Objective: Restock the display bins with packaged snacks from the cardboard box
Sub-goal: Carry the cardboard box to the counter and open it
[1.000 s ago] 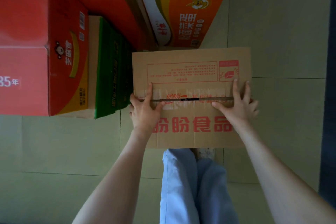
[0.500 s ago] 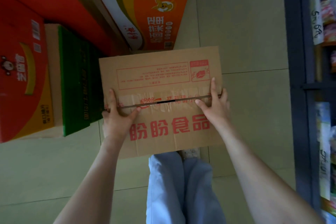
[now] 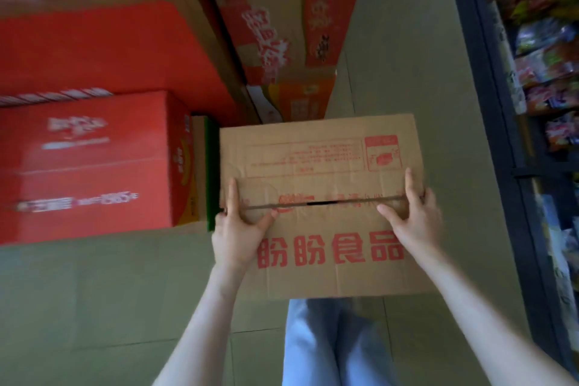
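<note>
Pale floor tiles (image 3: 94, 291) run along a shop aisle. Above light-blue trouser legs (image 3: 329, 348), the left hand (image 3: 236, 232) and right hand (image 3: 415, 219) clasp the cardboard box (image 3: 319, 153) at its ends, held off the floor, thumbs on the top seam (image 3: 322, 203). The board looks creased and the seam gapes, so it is probably light but floppy, and a grip under the bottom edges would be safer. Beyond are red cartons (image 3: 94, 160) and shelving (image 3: 551, 72).

Person, seen from above by the head camera.
- Hands: left hand (image 3: 238, 230) and right hand (image 3: 415, 219), both bare.
- Arms: left forearm (image 3: 200, 323) and right forearm (image 3: 488, 320), uncovered along their whole visible length.
- Legs: light blue trousers (image 3: 332, 345), pale denim-like cloth with soft lengthwise folds.
</note>
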